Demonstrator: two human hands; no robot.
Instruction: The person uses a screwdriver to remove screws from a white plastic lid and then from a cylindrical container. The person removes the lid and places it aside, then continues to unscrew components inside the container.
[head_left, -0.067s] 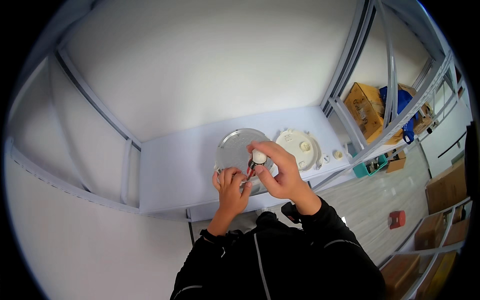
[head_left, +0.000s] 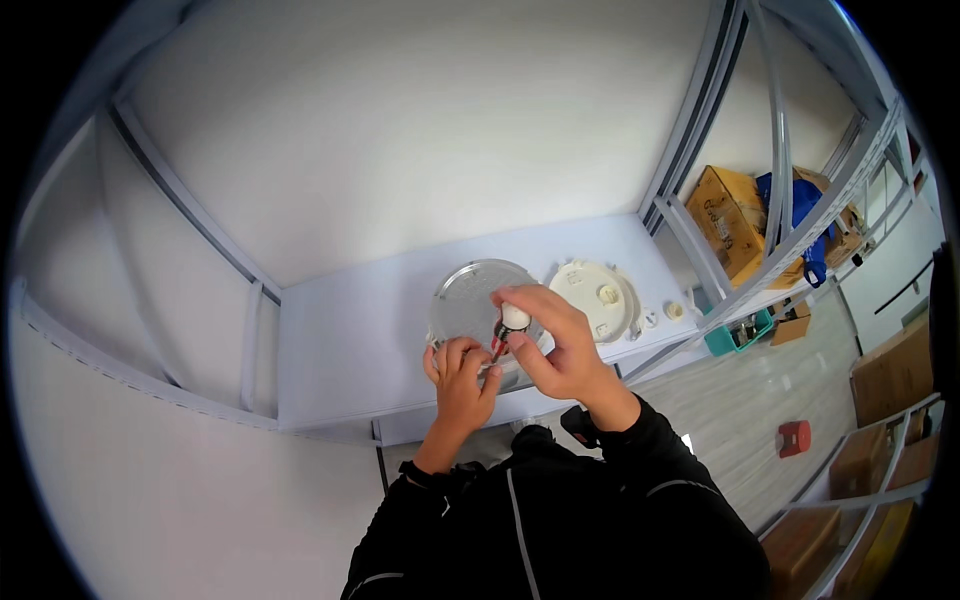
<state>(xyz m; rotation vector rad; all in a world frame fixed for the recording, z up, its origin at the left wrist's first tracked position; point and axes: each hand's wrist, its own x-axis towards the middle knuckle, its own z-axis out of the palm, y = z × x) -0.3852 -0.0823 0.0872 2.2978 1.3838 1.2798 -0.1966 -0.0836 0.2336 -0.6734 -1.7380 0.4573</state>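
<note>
Upright in my right hand (head_left: 562, 345) is a screwdriver (head_left: 503, 335) with a white-topped handle in red and black; my fingers are wrapped round it. Its lower end points down at the near edge of a round metal-faced housing (head_left: 475, 290), shiny grey with pale plastic parts at its rim. My left hand (head_left: 462, 382) grips that near edge, fingers curled over it and thumb close to the screwdriver's lower end. The exact contact point of the tip is hidden by my fingers. Right of the housing lies a round cream plastic cover (head_left: 585, 290).
Small cream round pieces (head_left: 675, 310) lie on the pale table (head_left: 350, 340), right of the cover. A white metal frame (head_left: 690, 120) rises at the table's right end. Beyond it are cardboard boxes (head_left: 730, 225), a teal bin (head_left: 740, 335) and a red stool (head_left: 795, 438) on the floor.
</note>
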